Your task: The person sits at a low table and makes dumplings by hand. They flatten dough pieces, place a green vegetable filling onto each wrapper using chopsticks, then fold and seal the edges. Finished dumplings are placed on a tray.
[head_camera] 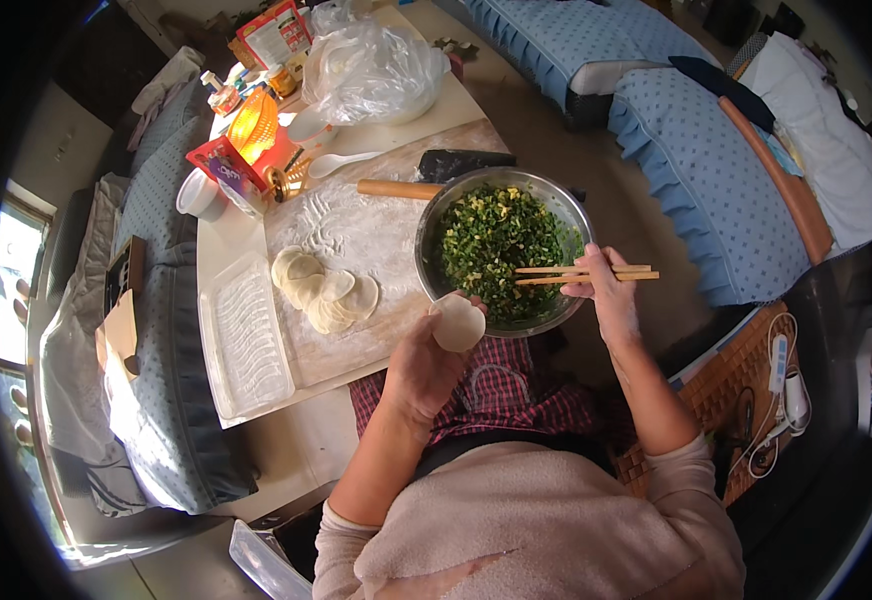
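Note:
My left hand holds a round dough wrapper at the near left rim of a steel mixing bowl. Chopped greens with yellow bits, a filling, lie in the bowl. My right hand grips a pair of wooden chopsticks, their tips in the filling. Left of the bowl, overlapping dough wrappers rest on a floured wooden board. Behind the bowl lie a wooden rolling pin, partly hidden by it, and a dark, flour-dusted object that I cannot identify.
A floured plastic tray sits at the table's left edge. Farther back are a white spoon, an orange basket, a white tub, packets and a large plastic bag. Blue-covered seats stand to the right.

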